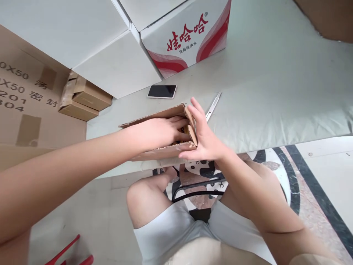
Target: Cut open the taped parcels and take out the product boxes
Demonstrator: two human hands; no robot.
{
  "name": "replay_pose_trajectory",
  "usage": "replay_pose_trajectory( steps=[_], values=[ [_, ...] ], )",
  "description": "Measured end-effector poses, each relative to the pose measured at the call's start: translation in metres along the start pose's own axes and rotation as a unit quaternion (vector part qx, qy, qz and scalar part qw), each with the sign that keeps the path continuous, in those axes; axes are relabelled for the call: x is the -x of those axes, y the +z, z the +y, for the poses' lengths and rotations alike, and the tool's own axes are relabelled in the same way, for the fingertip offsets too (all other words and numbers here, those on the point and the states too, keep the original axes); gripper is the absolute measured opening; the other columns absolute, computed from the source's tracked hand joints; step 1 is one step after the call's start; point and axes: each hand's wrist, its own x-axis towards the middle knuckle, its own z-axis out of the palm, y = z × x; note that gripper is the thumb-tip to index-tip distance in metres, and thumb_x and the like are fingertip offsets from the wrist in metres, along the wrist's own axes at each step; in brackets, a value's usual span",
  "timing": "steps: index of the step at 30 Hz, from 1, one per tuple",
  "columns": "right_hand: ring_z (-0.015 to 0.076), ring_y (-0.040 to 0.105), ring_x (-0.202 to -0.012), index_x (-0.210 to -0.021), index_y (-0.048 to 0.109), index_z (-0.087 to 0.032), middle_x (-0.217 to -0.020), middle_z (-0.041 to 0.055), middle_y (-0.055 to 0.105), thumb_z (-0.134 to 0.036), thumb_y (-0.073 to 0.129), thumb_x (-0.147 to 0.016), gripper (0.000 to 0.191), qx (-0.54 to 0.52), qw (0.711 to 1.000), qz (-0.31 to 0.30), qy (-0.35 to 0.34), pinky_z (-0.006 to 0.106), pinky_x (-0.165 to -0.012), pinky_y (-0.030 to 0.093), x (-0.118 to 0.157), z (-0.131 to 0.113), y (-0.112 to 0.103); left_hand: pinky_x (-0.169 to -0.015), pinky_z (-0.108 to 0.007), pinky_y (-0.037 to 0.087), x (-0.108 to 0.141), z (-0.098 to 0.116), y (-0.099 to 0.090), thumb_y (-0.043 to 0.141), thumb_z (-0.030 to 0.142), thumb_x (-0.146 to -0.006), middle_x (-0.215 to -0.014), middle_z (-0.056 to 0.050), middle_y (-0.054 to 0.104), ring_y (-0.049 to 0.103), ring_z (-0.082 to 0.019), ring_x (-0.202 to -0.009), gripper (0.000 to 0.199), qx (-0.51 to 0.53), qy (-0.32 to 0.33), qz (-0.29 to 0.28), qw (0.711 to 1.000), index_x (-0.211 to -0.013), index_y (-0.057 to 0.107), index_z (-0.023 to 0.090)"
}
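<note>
An open, narrow cardboard box (162,152) lies near the front edge of the cloth-covered table. My left hand (165,130) reaches inside it, its fingers bent around a yellow item with black print (183,130). The box walls and my hand hide most of that item, so its kind cannot be made out. At the box's right end, my right hand (205,138) holds the corner, thumb along the near side and fingers up behind the end flap. Just beyond that hand lies a white-handled utility knife or similar slim tool (213,106).
A smartphone (162,91) lies behind the box. White cartons (187,44), one with red print, stand at the back. Small brown boxes (85,99) are stacked left beside a large printed carton (27,92). Red legs or bars (66,250) show on the floor, lower left.
</note>
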Motion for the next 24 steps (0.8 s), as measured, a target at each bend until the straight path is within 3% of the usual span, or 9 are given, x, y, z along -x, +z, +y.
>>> replay_pose_trajectory(
  steps=[4,10,14,16,21,24],
  values=[
    [0.0398,0.025,-0.165,-0.166,0.020,-0.026,-0.172,0.0181,0.032,-0.082,0.070,-0.080,0.114,-0.001,0.998,-0.062,0.004,0.062,-0.133,0.030,-0.001,0.002,-0.010,-0.112,-0.038,0.053,0.005,-0.008,0.000,0.090,0.019,-0.063,-0.130,-0.007,0.077,0.062,-0.032,-0.140,0.034,0.033,-0.041,0.012,0.999,-0.093,0.081,0.030],
    [0.0411,0.038,-0.157,-0.164,0.028,-0.026,-0.165,0.0180,0.044,-0.078,0.073,-0.080,0.109,-0.009,0.998,-0.055,0.004,0.063,-0.128,0.038,-0.001,-0.001,-0.009,-0.106,-0.035,0.058,0.029,-0.012,-0.016,0.085,0.025,-0.072,-0.123,-0.004,0.079,0.069,-0.028,-0.129,0.024,0.064,-0.054,0.023,0.996,-0.094,0.081,0.033],
    [0.0411,0.037,-0.158,-0.165,0.029,-0.027,-0.166,0.0172,0.043,-0.077,0.074,-0.079,0.109,-0.017,0.998,-0.050,0.021,0.063,-0.130,0.035,0.001,0.000,-0.005,-0.090,-0.036,0.063,0.050,-0.015,-0.029,0.091,0.030,-0.065,-0.107,-0.005,0.079,0.074,-0.030,-0.111,0.022,0.106,-0.087,0.140,0.981,-0.082,0.078,0.032],
    [0.0411,0.037,-0.159,-0.165,0.028,-0.027,-0.167,0.0176,0.041,-0.078,0.074,-0.079,0.110,-0.021,0.998,-0.047,0.021,0.064,-0.130,0.032,0.002,0.001,-0.004,-0.086,-0.037,0.062,0.061,-0.014,-0.035,0.092,0.032,-0.061,-0.102,-0.006,0.079,0.073,-0.028,-0.097,0.025,0.071,-0.090,0.171,0.979,-0.082,0.079,0.032],
    [0.0395,0.040,-0.157,-0.165,0.027,-0.029,-0.169,0.0176,0.039,-0.078,0.078,-0.076,0.114,-0.044,0.998,-0.040,0.015,0.061,-0.130,0.036,0.002,0.005,0.002,-0.071,-0.037,0.056,0.088,-0.009,-0.041,0.075,0.032,-0.078,-0.112,-0.006,0.079,0.067,-0.024,-0.077,0.028,-0.168,-0.023,0.079,0.982,-0.104,0.083,0.039],
    [0.0396,0.042,-0.156,-0.165,0.030,-0.028,-0.168,0.0171,0.041,-0.079,0.080,-0.073,0.116,-0.045,0.998,-0.041,0.021,0.060,-0.129,0.038,0.002,0.004,0.003,-0.069,-0.034,0.054,0.105,-0.011,-0.043,0.077,0.031,-0.078,-0.107,-0.005,0.079,0.066,-0.022,-0.074,0.026,-0.128,-0.059,0.111,0.984,-0.103,0.083,0.039]
  ],
)
